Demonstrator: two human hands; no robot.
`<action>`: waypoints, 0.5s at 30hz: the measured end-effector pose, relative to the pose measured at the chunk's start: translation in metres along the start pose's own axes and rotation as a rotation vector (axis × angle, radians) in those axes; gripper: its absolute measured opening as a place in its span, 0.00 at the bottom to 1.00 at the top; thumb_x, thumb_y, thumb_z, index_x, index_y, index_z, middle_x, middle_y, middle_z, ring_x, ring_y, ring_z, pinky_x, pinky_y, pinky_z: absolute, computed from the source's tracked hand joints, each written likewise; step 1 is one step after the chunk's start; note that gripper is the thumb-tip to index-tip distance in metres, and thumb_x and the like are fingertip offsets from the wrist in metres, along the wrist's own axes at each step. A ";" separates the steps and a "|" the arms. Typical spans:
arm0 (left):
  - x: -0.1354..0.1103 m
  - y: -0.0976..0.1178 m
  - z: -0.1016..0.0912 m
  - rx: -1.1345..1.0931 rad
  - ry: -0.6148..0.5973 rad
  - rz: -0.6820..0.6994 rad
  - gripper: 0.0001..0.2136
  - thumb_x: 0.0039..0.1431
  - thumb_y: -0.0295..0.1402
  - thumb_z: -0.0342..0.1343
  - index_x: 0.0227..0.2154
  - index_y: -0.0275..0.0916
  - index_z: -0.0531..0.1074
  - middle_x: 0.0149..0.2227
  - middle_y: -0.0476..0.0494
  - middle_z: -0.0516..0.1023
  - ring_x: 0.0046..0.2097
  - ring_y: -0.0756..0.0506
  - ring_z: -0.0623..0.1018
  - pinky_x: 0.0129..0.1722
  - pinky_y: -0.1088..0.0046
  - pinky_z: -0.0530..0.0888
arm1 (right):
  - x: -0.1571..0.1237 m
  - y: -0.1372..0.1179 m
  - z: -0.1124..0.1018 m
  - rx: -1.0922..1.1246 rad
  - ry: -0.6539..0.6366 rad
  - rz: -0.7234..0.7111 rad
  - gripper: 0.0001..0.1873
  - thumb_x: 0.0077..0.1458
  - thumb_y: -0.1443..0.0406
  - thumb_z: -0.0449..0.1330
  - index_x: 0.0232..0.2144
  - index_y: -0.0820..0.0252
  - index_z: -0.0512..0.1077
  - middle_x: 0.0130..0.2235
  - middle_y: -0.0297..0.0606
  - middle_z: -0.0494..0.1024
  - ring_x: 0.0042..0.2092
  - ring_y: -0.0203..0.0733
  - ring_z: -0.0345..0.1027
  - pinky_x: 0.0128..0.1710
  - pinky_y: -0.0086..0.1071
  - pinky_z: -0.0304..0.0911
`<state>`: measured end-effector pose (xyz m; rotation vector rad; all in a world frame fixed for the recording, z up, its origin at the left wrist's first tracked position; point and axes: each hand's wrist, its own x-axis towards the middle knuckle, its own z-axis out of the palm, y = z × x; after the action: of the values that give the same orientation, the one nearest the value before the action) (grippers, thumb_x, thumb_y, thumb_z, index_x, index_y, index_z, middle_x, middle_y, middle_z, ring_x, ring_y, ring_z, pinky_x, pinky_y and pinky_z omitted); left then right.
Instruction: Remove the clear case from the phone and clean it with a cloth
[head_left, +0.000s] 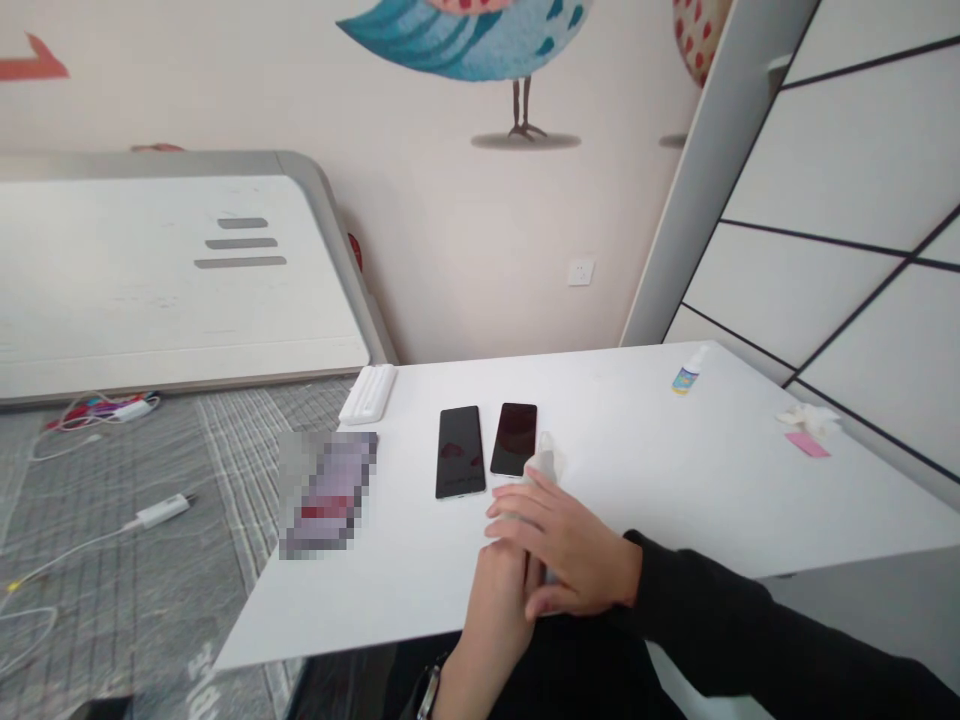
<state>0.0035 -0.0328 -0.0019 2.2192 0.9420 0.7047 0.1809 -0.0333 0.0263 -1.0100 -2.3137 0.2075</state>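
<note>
The right hand [566, 545] lies over the left hand [499, 610], its fingers clenched around a pale cloth [545, 462] (the left hand's grip is hidden) just beside the closer phone [514, 440] on the counter [645, 470], the other phone [460, 452] lying untouched.

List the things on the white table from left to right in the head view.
white ribbed block → black smartphone → second black smartphone → small bottle with a blue label → pink slip
</note>
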 end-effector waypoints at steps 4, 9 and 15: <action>-0.002 -0.002 0.001 0.018 -0.013 0.031 0.15 0.70 0.32 0.42 0.46 0.40 0.74 0.39 0.38 0.84 0.38 0.42 0.84 0.37 0.71 0.74 | -0.005 0.004 -0.005 -0.062 0.078 0.107 0.45 0.65 0.36 0.39 0.62 0.65 0.64 0.60 0.56 0.72 0.66 0.56 0.61 0.71 0.57 0.41; -0.003 -0.008 0.005 0.102 -0.005 0.005 0.14 0.65 0.29 0.46 0.25 0.40 0.71 0.23 0.41 0.79 0.24 0.43 0.79 0.26 0.72 0.68 | -0.011 0.004 -0.002 0.015 -0.009 0.018 0.48 0.59 0.31 0.44 0.58 0.65 0.67 0.58 0.55 0.75 0.64 0.56 0.63 0.71 0.55 0.42; -0.003 -0.009 0.004 0.084 0.008 0.024 0.08 0.63 0.30 0.51 0.31 0.40 0.74 0.29 0.40 0.82 0.30 0.42 0.81 0.31 0.71 0.73 | -0.014 0.002 -0.003 -0.080 0.032 0.051 0.43 0.64 0.35 0.43 0.59 0.66 0.66 0.57 0.55 0.74 0.65 0.57 0.62 0.71 0.59 0.39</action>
<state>0.0004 -0.0319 -0.0116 2.3063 0.9661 0.6968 0.1915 -0.0420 0.0216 -1.1050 -2.2845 0.1190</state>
